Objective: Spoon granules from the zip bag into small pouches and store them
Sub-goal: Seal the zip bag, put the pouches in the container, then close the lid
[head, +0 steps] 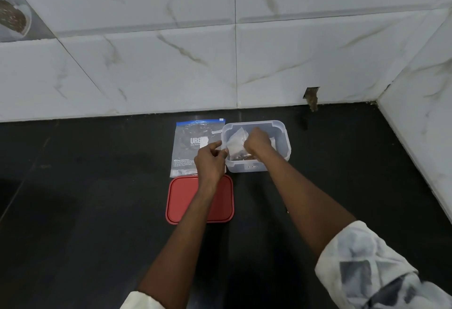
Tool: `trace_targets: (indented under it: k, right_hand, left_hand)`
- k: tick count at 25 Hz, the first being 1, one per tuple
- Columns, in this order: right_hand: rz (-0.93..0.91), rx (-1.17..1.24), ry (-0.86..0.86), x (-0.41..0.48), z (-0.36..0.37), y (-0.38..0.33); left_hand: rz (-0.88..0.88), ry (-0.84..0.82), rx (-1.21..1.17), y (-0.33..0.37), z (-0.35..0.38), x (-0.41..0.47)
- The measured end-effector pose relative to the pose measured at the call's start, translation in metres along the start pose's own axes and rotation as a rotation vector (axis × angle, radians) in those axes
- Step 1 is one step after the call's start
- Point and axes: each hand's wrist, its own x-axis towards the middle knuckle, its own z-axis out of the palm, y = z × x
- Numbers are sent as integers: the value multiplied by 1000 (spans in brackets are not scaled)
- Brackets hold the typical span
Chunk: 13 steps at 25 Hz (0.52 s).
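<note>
This looks like a home kitchen. A dark polished countertop [85,186] runs back to walls of white marble-veined tiles [146,64], which meet in a corner on the right. One tile at the upper left bears a printed bowl of grains [14,18]. On the counter sit a clear plastic food container [234,165], its red lid [178,201] and a zip bag [186,142].

A black counter [73,198] meets white veined wall tiles [159,69], one notched.
</note>
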Motion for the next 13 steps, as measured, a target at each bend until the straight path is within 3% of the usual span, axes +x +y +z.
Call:
trace_targets:
  k: [13]
  right_hand:
    - [-178, -307, 48, 0, 12, -5]
  left_hand:
    - [-17, 1, -9, 4, 1, -4]
